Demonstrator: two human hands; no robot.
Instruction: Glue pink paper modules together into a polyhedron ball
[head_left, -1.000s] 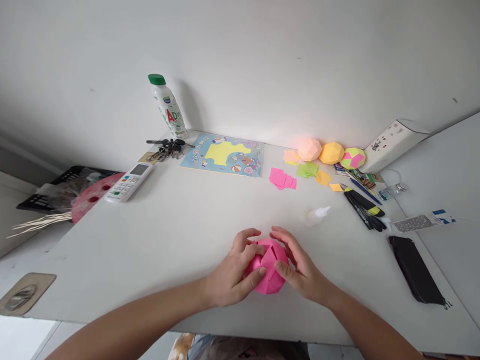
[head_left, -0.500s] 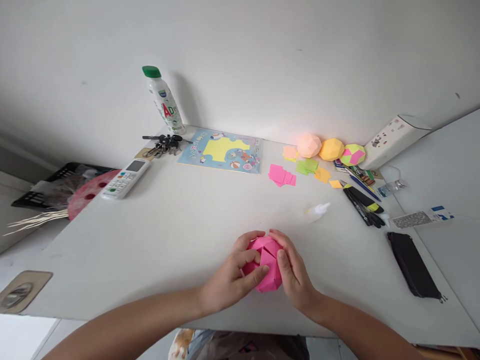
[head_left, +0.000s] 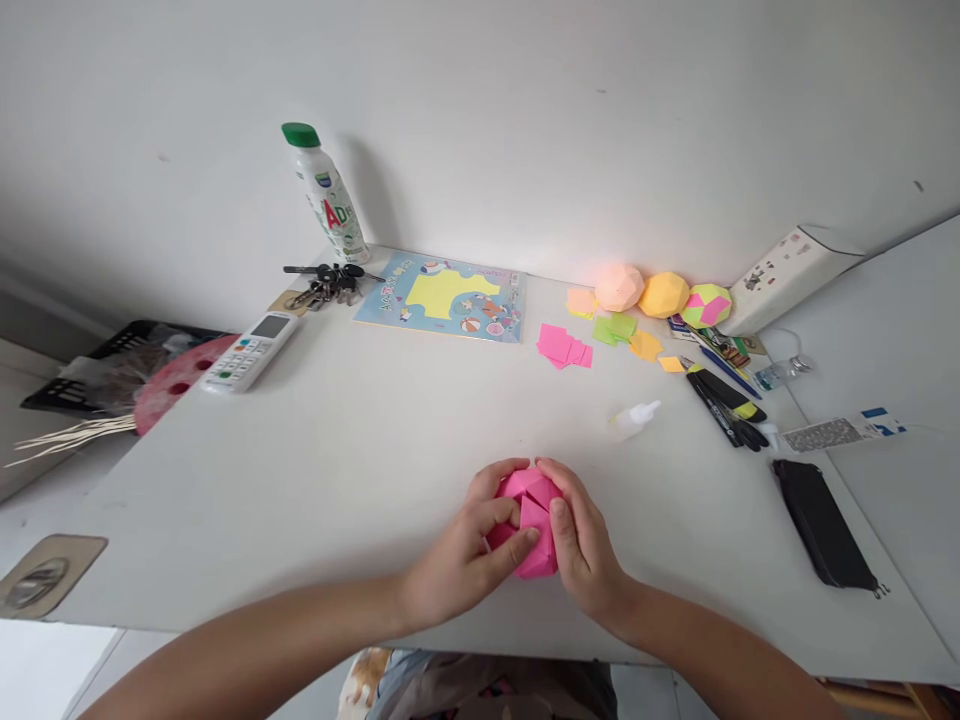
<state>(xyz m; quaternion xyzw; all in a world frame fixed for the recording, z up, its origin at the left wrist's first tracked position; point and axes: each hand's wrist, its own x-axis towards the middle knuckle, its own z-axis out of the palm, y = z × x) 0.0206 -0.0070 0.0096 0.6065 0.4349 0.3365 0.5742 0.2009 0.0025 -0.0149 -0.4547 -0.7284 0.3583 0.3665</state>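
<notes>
A pink folded-paper ball sits between my two hands at the near side of the white table. My left hand grips it from the left, its thumb on a front panel and a finger at a gap in the paper. From the right, my right hand wraps the ball with the thumb pressed on its side. The ball's underside and outer sides are hidden by the fingers. A small glue bottle with a white nozzle lies beyond my right hand.
Behind are pink paper squares, green squares and an orange paper ball. To the right lie a utility knife and a black pouch. Remote, keys and bottle stand left.
Both hands hold the pink paper ball in nearly the same pose. My right hand has shifted very slightly left; the whole view has moved a little.
</notes>
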